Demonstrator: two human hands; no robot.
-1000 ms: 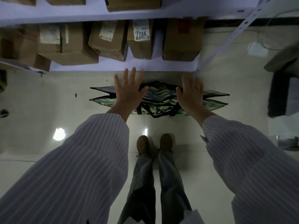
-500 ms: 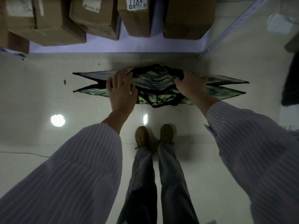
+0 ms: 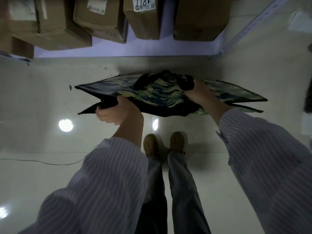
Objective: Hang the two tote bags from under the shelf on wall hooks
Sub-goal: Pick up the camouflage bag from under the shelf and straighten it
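Two flat camouflage tote bags are stacked together, lifted off the pale floor in front of the white shelf. My left hand grips the near left edge of the stack, fingers curled under the dark lower bag. Over at the right side, my right hand is closed on the upper bag near its black handles. Whether each hand holds one bag or both, I cannot tell. No wall hooks are in view.
Several cardboard boxes sit on the lowest shelf board just beyond the bags. A perforated shelf post slants at the right. My feet in tan shoes stand on glossy floor below the bags. A thin cable lies left.
My hands went from hovering open above the bags to closing on them. The bags have come out from under the shelf and risen toward me.
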